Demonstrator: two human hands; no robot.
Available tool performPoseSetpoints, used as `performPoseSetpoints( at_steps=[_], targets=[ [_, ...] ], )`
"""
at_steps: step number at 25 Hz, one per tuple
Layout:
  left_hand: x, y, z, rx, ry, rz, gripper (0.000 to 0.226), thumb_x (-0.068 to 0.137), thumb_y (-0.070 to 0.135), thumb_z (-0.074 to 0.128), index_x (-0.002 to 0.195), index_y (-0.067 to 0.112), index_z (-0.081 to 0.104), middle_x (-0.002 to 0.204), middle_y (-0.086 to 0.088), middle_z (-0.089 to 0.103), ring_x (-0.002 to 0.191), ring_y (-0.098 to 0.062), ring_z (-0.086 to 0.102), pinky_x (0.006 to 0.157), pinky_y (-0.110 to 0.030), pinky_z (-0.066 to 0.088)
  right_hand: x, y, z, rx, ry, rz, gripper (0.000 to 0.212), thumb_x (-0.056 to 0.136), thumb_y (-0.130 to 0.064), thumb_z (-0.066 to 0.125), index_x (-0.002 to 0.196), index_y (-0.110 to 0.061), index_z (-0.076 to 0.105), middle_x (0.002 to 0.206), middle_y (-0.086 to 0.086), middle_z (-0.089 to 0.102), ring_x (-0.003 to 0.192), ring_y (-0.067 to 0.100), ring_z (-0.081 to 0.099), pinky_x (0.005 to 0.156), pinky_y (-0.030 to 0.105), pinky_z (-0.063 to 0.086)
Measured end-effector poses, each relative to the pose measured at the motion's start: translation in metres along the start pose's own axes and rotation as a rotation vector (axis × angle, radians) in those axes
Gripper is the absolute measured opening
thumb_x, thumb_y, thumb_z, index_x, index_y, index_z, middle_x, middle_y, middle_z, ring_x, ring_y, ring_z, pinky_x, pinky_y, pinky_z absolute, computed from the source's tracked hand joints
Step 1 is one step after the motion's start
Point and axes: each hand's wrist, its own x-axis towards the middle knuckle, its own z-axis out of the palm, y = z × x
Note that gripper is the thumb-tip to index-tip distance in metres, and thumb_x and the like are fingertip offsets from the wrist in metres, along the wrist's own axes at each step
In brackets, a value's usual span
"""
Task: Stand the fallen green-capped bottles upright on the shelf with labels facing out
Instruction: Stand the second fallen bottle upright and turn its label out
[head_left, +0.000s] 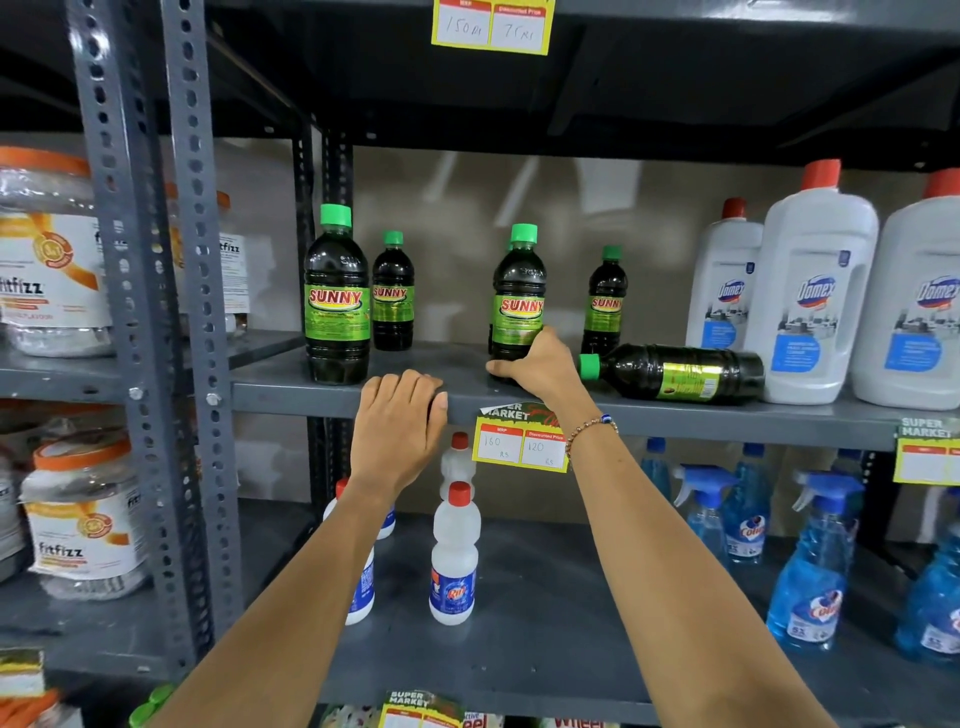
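Here, shelf (291, 384): a grey metal board at chest height, carrying dark bottles with green caps and "SUNNY" labels.
Right hand (540, 364): it was wrapped around the base of the held bottle (519, 296), fingers (501, 368) curled shut on it, thumb along the label's lower edge.
Held bottle: it stood upright near the front edge of the shelf, label facing out, with another green cap showing just behind its own.
Left hand (400, 421): it rested on the front lip of the shelf, fingers bent over the edge and gripping no bottle.
Fallen bottle (675, 371): it lay on its side just right of the right hand, cap pointing left toward that hand, its label turned partly upward; its base lay against the white jug (815, 291).
Left front bottle (336, 296): upright near the shelf's front edge, label out.
Back bottles: one (393, 293) stood just behind and right of the left front bottle, another (607, 301) behind the fallen one; both upright, labels out.
White jugs: three red-capped ones filled the right end of the shelf.
Price tag (519, 447): a yellow card hung from the shelf lip between the two wrists.
Lower shelf (545, 623): it held small white bottles (454, 556) and blue spray bottles (815, 561).
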Motion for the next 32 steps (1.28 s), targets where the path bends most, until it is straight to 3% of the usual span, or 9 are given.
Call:
performPoseSetpoints(
  at_steps=[6,9,11,12,14,16,18,20,32],
  targets=[
    [0.001,0.004,-0.003,-0.004,-0.008,-0.028,0.036,0.096,0.033,0.030,0.093,0.013,0.060,0.087,-0.005,0.062,0.080,-0.024,0.056,0.081,-0.038,0.042,-0.004,-0.002,-0.001,-0.040,0.010,-0.003,0.076,0.069,-0.033,0.085,0.125,-0.005,0.043,0.125,0.012,0.060,0.118,0.029,0.057,0.095,0.038,0.047],
    [0.020,0.018,-0.014,-0.003,-0.066,-0.148,0.038,0.095,0.032,0.031,0.084,0.011,0.060,0.080,-0.005,0.062,0.076,-0.026,0.056,0.072,-0.037,0.039,-0.004,-0.002,-0.008,-0.016,-0.053,0.028,0.070,0.075,-0.029,0.080,0.128,-0.005,0.041,0.127,0.012,0.058,0.120,0.029,0.055,0.095,0.037,0.044],
    [0.047,0.026,-0.020,-0.033,-0.221,-0.234,0.034,0.096,0.033,0.038,0.093,0.009,0.061,0.089,-0.009,0.066,0.084,-0.029,0.060,0.071,-0.036,0.040,-0.002,0.003,-0.011,0.004,-0.068,0.033,0.054,0.084,-0.022,0.072,0.127,-0.004,0.045,0.127,0.013,0.060,0.120,0.029,0.055,0.096,0.037,0.044],
    [0.061,0.027,-0.022,-0.094,-0.345,-0.264,0.033,0.095,0.035,0.045,0.106,0.008,0.059,0.103,-0.011,0.066,0.094,-0.031,0.061,0.075,-0.037,0.043,-0.002,0.005,-0.011,0.009,-0.057,0.020,0.044,0.089,-0.018,0.066,0.127,-0.004,0.049,0.126,0.014,0.061,0.119,0.030,0.056,0.096,0.038,0.045],
    [0.089,0.031,-0.021,-0.295,-0.721,-0.297,0.059,0.090,0.040,0.058,0.135,0.006,0.040,0.131,-0.013,0.055,0.117,-0.031,0.053,0.090,-0.039,0.045,-0.002,0.007,-0.011,-0.007,-0.005,-0.014,0.032,0.094,-0.014,0.056,0.124,-0.002,0.054,0.123,0.016,0.063,0.117,0.031,0.057,0.094,0.037,0.045],
    [0.102,0.039,-0.016,-0.543,-0.943,-0.341,0.065,0.088,0.037,0.063,0.138,0.006,0.036,0.132,-0.012,0.054,0.122,-0.029,0.051,0.099,-0.038,0.042,-0.004,0.007,-0.009,-0.054,0.047,-0.046,0.029,0.096,-0.012,0.053,0.121,0.001,0.056,0.120,0.019,0.064,0.114,0.034,0.058,0.091,0.036,0.044],
    [0.102,0.043,-0.004,-0.672,-0.862,-0.366,0.035,0.090,0.028,0.063,0.119,0.010,0.054,0.118,-0.011,0.064,0.112,-0.027,0.058,0.097,-0.040,0.045,-0.004,0.007,-0.007,-0.078,0.073,-0.063,0.027,0.096,-0.011,0.053,0.118,0.003,0.058,0.119,0.022,0.065,0.113,0.036,0.058,0.090,0.036,0.044],
    [0.100,0.042,0.003,-0.707,-0.739,-0.399,0.026,0.090,0.021,0.063,0.112,0.007,0.060,0.110,-0.011,0.068,0.105,-0.026,0.061,0.091,-0.036,0.046,-0.003,0.009,-0.007,-0.071,0.074,-0.062,0.027,0.096,-0.012,0.053,0.118,0.003,0.058,0.118,0.022,0.065,0.112,0.036,0.059,0.090,0.036,0.045],
    [0.081,0.030,-0.022,-0.856,-0.583,-0.457,0.044,0.078,0.023,0.077,0.117,0.009,0.064,0.112,-0.011,0.069,0.103,-0.019,0.065,0.094,-0.031,0.048,-0.031,0.004,-0.013,0.095,0.052,-0.083,0.031,0.094,-0.009,0.055,0.124,-0.003,0.059,0.120,0.015,0.066,0.113,0.027,0.060,0.095,0.034,0.045]
  ],
)
